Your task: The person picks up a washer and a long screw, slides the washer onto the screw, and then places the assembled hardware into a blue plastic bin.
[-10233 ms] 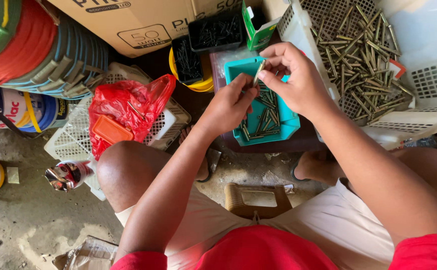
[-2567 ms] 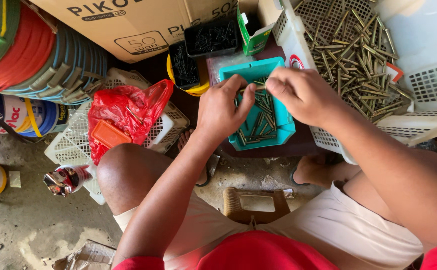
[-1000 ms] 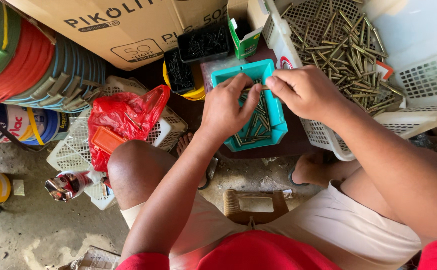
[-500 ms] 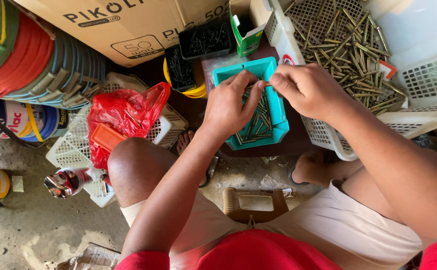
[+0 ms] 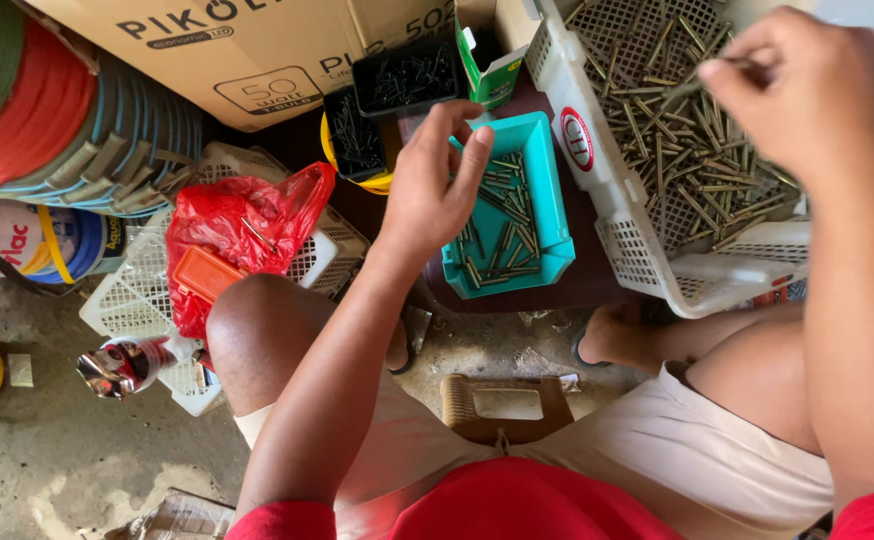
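My right hand (image 5: 807, 95) has swung away from the teal tray (image 5: 547, 200), where both hands met half a second ago, and now hovers over the white mesh basket (image 5: 597, 150) of brass-coloured screws (image 5: 677, 160). Its fingertips are pinched on one thin screw just above the pile. My left hand (image 5: 432, 185) has stayed at the tray's left edge, fingers loosely spread and holding nothing that I can see, above the finished screws lying in the tray. Two black trays of dark screws (image 5: 407, 75) sit beyond it, against a cardboard box (image 5: 257, 50). A red plastic bag (image 5: 242, 230) lies beside my left knee.
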